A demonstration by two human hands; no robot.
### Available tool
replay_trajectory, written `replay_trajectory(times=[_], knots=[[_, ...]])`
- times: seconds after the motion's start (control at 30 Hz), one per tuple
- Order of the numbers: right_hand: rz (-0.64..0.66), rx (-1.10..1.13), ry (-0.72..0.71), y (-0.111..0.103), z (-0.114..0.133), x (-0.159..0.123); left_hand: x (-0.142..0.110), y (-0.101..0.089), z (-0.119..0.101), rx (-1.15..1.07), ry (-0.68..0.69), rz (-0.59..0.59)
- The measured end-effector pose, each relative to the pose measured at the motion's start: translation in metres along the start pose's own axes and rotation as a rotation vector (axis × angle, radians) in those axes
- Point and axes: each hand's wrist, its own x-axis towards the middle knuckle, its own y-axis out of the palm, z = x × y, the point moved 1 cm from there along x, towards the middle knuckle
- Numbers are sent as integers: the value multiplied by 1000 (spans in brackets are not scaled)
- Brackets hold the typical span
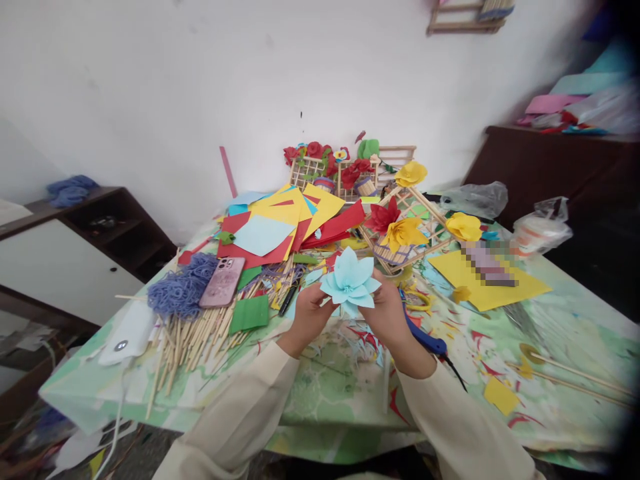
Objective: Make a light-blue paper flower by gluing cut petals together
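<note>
Over the table (325, 397), inward from its near edge, a pale-blue flower (349, 283) is gripped by the left hand (311, 317) and right hand (393, 319), being judged light, easily creased, best held from beneath.

tabletop (595, 320) left: pink smartphone (222, 282), white power bank (127, 331) | tabletop right: plastic-bagged cup (532, 237), clear plastic bag (483, 199) | far left: blue bundle (73, 192) on white-doored cabinet (63, 267) | far right: dark-brown cabinet (520, 163)
</note>
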Motion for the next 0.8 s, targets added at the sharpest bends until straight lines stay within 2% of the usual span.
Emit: replay_trajectory(times=[0.23, 0.5, 0.6, 0.7, 0.8], knots=[[-44, -352, -178, 0, -7, -2, 5, -2, -11, 102, 28, -32], [-39, -478, -228, -2, -6, 0, 5, -1, -7, 89, 0, -29], [-21, -526, -258, -4, -3, 3, 4, 0, -6, 4, -46, -46], [19, -516, -257, -6, -1, 4, 5, -3, -5, -114, -101, -127], [44, -511, -222, -10, -3, 4, 11, -14, -6, -272, -114, -297]])
